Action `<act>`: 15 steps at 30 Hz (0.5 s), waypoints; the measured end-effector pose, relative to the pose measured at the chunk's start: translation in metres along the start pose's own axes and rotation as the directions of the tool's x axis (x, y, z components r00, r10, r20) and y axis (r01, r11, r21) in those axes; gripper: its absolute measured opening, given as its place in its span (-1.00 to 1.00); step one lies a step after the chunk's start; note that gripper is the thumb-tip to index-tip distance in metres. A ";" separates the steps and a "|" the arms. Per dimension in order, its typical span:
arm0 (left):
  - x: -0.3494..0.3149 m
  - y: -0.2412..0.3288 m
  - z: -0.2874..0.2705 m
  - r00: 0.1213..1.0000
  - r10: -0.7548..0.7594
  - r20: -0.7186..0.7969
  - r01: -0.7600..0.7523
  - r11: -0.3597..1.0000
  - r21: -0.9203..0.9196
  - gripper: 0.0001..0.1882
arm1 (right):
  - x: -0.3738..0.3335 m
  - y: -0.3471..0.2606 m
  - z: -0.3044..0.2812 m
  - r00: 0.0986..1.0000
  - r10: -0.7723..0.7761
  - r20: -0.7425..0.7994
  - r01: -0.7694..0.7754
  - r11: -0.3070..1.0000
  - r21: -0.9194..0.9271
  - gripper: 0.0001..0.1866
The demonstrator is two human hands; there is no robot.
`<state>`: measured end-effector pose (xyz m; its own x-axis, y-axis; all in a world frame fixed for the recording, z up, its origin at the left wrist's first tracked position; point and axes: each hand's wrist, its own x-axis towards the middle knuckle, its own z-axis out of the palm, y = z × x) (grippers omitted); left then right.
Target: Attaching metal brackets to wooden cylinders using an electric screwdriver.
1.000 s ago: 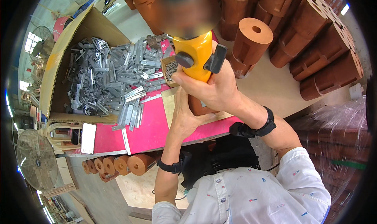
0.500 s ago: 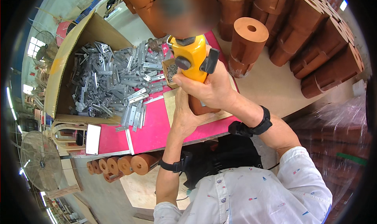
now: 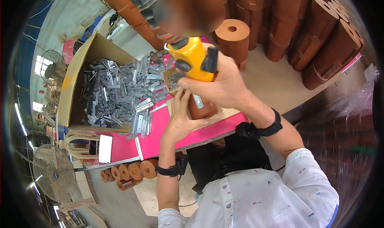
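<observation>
My right hand [image 3: 228, 86] is wrapped around a yellow power driver [image 3: 192, 56] with black parts. The driver's upper end is lost in a blurred patch. Below it lies a reddish-brown cylinder [image 3: 205, 112] with a small silver metal plate [image 3: 198, 101] on its surface. My left hand [image 3: 177, 124] grips this cylinder, fingers along its left side and thumb across its near end. A small box of screws [image 3: 173, 81] stands just left of the driver. Where the driver's tip meets the work cannot be seen.
Left, an open cardboard box [image 3: 74, 82] spills many metal plates [image 3: 120, 90] onto the pink tabletop [image 3: 158, 138]. A white phone [image 3: 105, 149] lies by the table's edge. Brown cylinders [image 3: 316, 36] stand at the back right; more [image 3: 148, 169] lie under the table.
My view has shifted. My left hand's fingers have spread along the cylinder, and more of the metal plate and cylinder end shows. The driver stays in my right hand, tilted slightly more.
</observation>
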<state>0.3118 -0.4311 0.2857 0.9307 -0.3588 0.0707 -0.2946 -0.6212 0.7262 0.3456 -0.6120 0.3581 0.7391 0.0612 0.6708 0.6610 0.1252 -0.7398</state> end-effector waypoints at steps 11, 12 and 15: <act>0.064 0.066 0.014 0.879 -0.245 0.409 -0.133 0.697 0.705 -0.26 | -0.026 -0.003 -0.037 0.973 0.230 -0.035 -0.231 0.972 -0.032 -0.41; 0.064 0.059 0.013 0.880 -0.242 0.409 -0.136 0.696 0.705 -0.26 | -0.027 -0.004 -0.038 0.976 0.215 -0.028 -0.216 0.976 -0.030 -0.42; 0.049 0.032 -0.008 0.904 -0.148 0.401 -0.057 0.887 0.458 -0.26 | -0.026 -0.002 -0.041 0.981 0.194 -0.026 -0.195 0.980 -0.040 -0.42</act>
<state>0.3491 -0.4632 0.3181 0.7985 -0.5113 -0.3178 -0.4138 -0.8496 0.3272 0.3303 -0.6543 0.3400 0.8562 0.0585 0.5133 0.5093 0.0710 -0.8577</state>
